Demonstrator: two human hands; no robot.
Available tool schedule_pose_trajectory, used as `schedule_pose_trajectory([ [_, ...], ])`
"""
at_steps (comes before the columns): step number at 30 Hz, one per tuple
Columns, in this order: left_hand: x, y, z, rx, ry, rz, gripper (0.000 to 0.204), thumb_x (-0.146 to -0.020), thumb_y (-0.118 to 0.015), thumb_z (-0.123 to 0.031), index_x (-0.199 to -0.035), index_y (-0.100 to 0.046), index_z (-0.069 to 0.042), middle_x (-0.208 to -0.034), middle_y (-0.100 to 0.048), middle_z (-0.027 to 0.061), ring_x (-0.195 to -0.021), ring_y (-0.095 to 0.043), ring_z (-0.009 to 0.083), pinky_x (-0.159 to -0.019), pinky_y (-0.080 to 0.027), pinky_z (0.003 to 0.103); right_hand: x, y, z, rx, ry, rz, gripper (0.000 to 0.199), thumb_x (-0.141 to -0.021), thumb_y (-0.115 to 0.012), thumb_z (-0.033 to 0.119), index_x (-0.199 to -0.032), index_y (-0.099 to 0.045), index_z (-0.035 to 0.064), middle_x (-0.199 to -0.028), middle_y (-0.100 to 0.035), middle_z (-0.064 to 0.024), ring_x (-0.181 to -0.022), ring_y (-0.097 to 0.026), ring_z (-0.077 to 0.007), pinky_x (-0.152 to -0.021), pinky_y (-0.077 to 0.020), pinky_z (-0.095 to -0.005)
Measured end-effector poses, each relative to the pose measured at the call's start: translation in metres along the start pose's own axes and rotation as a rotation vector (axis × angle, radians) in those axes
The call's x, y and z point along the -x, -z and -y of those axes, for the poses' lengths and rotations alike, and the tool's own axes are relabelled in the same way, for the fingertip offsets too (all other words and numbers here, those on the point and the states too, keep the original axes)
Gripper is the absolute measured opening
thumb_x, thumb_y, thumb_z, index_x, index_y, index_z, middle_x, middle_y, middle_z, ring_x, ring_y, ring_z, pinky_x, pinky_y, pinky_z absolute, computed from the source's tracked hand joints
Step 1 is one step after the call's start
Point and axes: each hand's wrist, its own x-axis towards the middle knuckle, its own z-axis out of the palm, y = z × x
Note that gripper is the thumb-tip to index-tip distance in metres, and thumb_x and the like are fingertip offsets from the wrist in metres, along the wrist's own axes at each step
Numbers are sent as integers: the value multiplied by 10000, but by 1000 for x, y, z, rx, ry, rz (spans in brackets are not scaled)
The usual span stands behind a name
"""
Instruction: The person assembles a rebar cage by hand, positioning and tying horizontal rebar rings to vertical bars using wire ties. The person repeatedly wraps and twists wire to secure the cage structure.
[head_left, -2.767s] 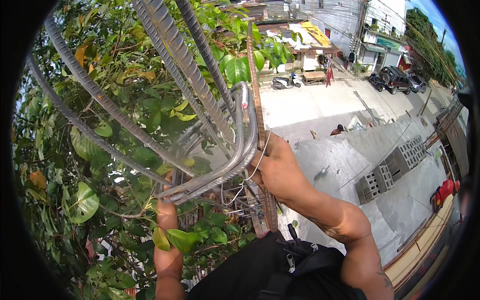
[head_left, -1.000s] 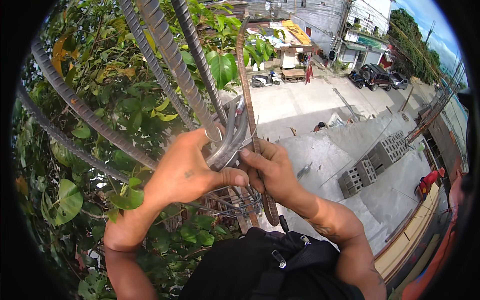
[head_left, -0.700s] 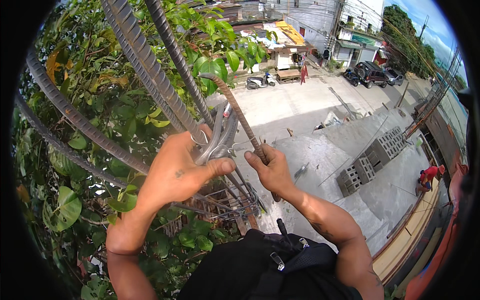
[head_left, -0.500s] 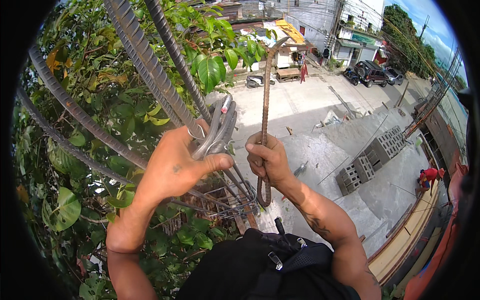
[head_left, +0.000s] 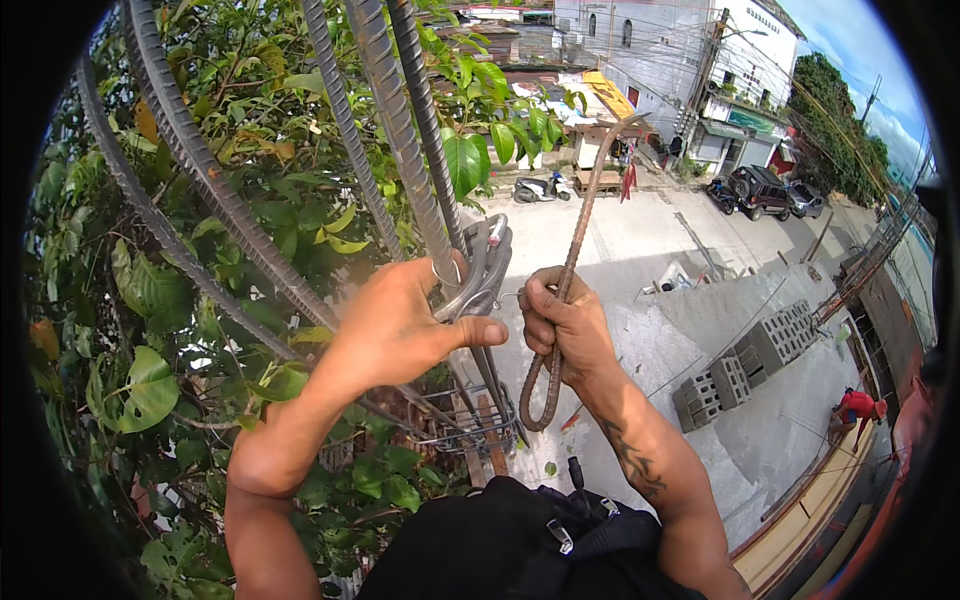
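Observation:
My left hand (head_left: 395,325) is closed round an upright ribbed steel bar (head_left: 400,130), its thumb lying along a bundle of bent grey bars (head_left: 488,265) beside that bar. The fingers behind are mostly hidden. To the right, my right hand (head_left: 565,325) makes a fist round a rusty bent rebar rod (head_left: 580,220). This rod has a curved tip at the top and a narrow loop below the fist. A thin tie wire (head_left: 508,296) shows between the bundle and my right fist.
More tall ribbed bars (head_left: 190,150) curve up on the left before dense leaves (head_left: 150,390). Below my hands is a cage of steel stirrups (head_left: 465,425). Hollow blocks (head_left: 750,360) stand on the concrete lower down; a person in red (head_left: 858,408) bends at the right.
The rusty rod has tilted, its tip leaning further right. Thin wire now shows between the bundle and my right fist. My left hand keeps its grip while the whole view has shifted.

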Motion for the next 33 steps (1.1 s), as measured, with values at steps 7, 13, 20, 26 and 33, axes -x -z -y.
schedule_pose_trajectory([
  [7,6,7,-8,-127,30,14,585,-666,-788,-447,-1064,-641,-45,-877,-670,178,-864,-644,344,-775,-480,398,-4,-30,29,70,361,-38,302,-866,-596,56,-1114,-427,20,-747,-590,-118,-456,-447,-102,-382,-323,-218],
  [13,9,9,-9,-167,-34,-42,573,-697,-746,-498,-997,-647,-20,-770,-648,191,-779,-644,350,-695,-474,421,-15,-77,74,122,597,171,325,-826,-580,-7,-1096,-401,-19,-706,-579,-119,-423,-432,-94,-416,-365,-209],
  [20,11,10,-6,-82,-57,-36,500,-823,-634,-491,-775,-613,7,-536,-519,141,-487,-486,261,-513,-390,415,-32,-131,94,501,740,473,358,-739,-647,-17,-1035,-446,-26,-725,-564,-59,-637,-530,-91,-552,-433,-235],
  [26,9,13,-6,-39,-85,-63,418,-880,-585,-404,-762,-621,-4,-529,-518,113,-481,-465,219,-510,-385,385,-40,-137,94,378,564,567,339,-813,-640,-5,-1083,-438,-43,-748,-639,-125,-437,-460,-79,-385,-330,-182],
  [33,-1,7,9,-27,-113,-129,433,-880,-595,-408,-736,-626,-1,-521,-529,122,-472,-478,227,-509,-400,373,-50,-141,94,510,670,562,232,-766,-689,30,-964,-594,-44,-703,-608,-42,-525,-527,-82,-449,-401,-229],
])
